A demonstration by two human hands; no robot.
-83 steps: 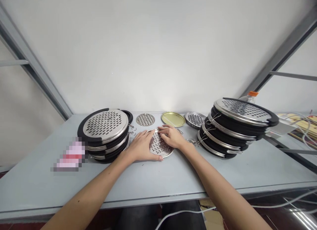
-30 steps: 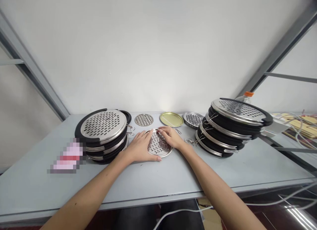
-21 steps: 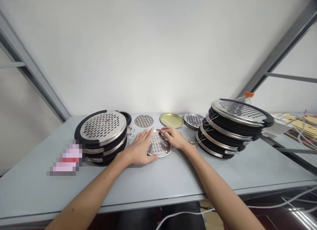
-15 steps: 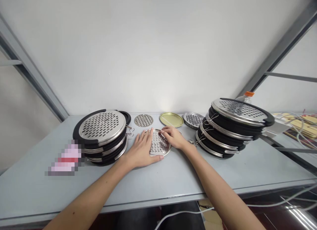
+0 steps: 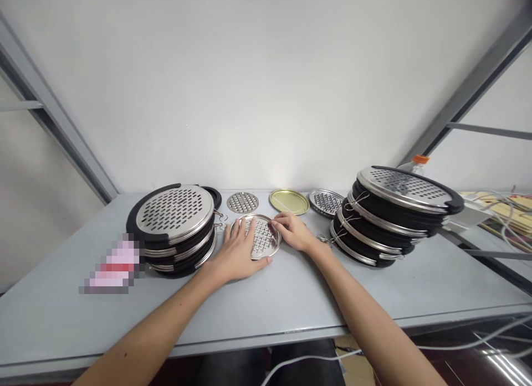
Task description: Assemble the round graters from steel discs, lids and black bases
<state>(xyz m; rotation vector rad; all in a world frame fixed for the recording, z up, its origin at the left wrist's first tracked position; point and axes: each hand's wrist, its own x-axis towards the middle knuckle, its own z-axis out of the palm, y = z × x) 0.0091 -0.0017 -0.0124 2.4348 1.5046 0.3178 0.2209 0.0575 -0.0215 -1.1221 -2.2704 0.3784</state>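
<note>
Left hand lies flat and open, fingers spread on a round perforated steel grater disc, hiding part of it; disc sits on the pale grey table. Right hand has fingers curled at the disc's rim, grip unclear. Black-rimmed steel grater stack at 10 o'clock, taller stack at 3 o'clock. Gold round lid at 1 o'clock. Pixelated object at 9 o'clock, unreadable.
</note>
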